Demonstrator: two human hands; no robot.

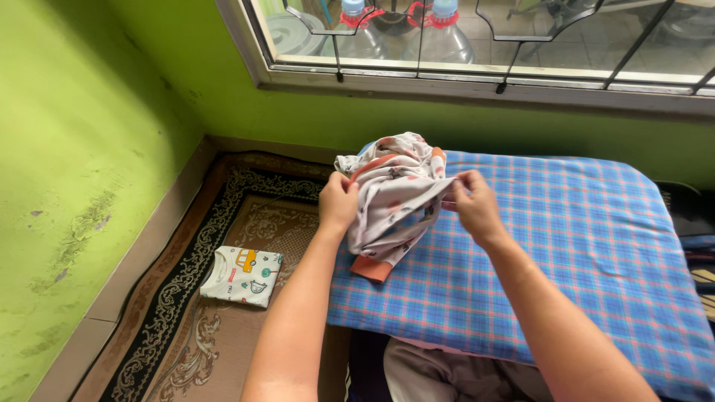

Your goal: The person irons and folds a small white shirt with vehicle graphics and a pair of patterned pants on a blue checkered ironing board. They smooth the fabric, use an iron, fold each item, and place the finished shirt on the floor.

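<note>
down at the near edge of the view there's a heap of pale clothes (447, 372) tucked under the front of the padded board with the blue plaid cover (581, 246), and both forearms reach out over it. the left hand (339, 202) is closed in a pinch on the edge of a small white printed garment with orange trim (395, 197), and the right hand (475, 205) is closed the same way, thumb and fingertips nipping the fabric on the opposite side. so the garment is held up between the two hands, just above the far left corner of the plaid board, with its lower part drooping onto the cover.

handling-wise it looks very light and totally floppy, thin knit stuff, no stiffness, not slippery or fragile. it sags wherever it isn't held, so hems, seams or the ribbed bits look like the best places to grab. it's bunched up, so a long axis is hard to call, but roughly it runs from the crumpled top by the wall down toward the orange cuff (371, 268), which points back at the person and a bit left.

further left on the patterned rug (186, 298) sits a folded white top with a cartoon print (242, 275), well apart from the hands. beyond everything is the green wall (89, 112) and a barred window (484, 45) with water bottles (439, 33) behind it.
</note>
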